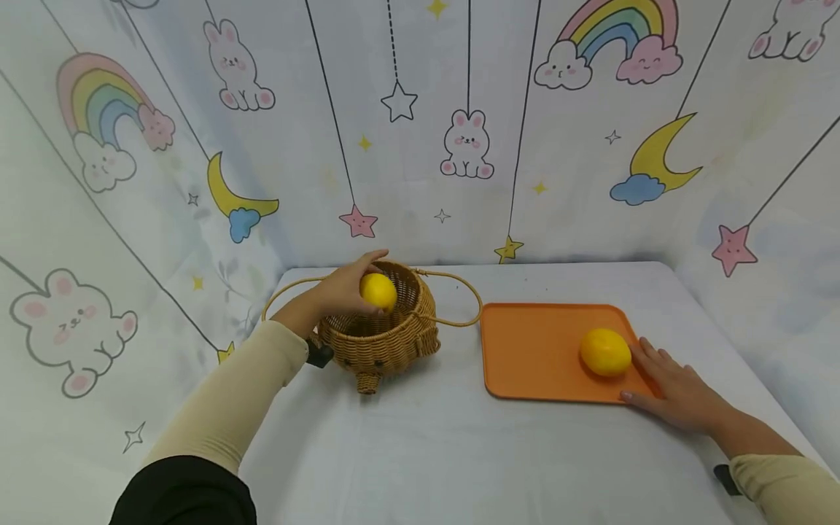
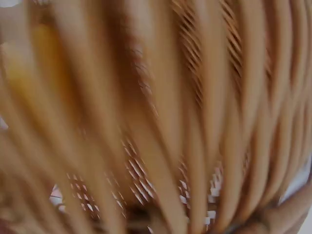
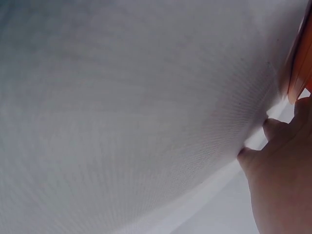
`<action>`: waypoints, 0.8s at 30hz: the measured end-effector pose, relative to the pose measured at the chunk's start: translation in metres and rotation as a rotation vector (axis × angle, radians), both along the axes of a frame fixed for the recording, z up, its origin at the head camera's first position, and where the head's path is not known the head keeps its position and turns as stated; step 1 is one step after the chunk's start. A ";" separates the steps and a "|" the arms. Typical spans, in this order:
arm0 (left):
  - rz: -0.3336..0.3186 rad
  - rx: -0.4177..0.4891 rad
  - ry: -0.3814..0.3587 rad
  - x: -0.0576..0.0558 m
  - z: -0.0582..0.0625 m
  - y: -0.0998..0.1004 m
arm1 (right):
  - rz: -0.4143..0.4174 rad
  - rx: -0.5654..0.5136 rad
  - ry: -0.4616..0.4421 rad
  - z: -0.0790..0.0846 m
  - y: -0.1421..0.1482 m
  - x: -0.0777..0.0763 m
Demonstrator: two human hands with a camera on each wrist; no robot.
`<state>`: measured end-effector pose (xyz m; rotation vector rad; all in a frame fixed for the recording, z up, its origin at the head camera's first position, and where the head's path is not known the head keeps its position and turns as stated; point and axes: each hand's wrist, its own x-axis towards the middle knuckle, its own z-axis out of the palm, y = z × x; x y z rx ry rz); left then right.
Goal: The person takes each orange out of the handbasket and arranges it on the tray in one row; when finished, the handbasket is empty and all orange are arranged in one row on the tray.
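Over the mouth of a brown wicker basket (image 1: 394, 351), my left hand (image 1: 341, 289) grips a yellow lemon (image 1: 379, 292) between thumb and fingers. Basket weave (image 2: 209, 107) fills the left wrist view, with blurred yellow showing through its gaps. My right hand (image 1: 682, 394) lies with fingers spread at the right edge of an orange tray (image 1: 531, 354). On the tray's right side sits a second lemon (image 1: 605, 353), close to those fingers. The right wrist view catches the same hand (image 3: 285, 180) beside the tray rim (image 3: 301, 58).
Two thin loop handles stick out from the basket, the right one (image 1: 475, 295) reaching the tray's left corner. A white cloth (image 1: 426, 452) covers the table. Behind and at the sides hang white sheets printed with rabbits, rainbows and stars.
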<state>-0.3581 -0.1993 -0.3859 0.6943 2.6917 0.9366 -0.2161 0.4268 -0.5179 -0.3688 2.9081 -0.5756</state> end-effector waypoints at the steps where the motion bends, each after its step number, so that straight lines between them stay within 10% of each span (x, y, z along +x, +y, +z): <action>1: 0.007 0.061 -0.007 0.005 0.003 0.001 | 0.001 -0.002 0.000 0.000 0.000 0.000; 12: -0.154 0.672 -0.074 0.066 0.006 0.054 | -0.007 -0.013 -0.001 -0.004 0.003 0.000; 24: -0.255 0.808 -0.142 0.095 -0.013 0.109 | -0.006 -0.006 0.002 -0.001 0.002 0.001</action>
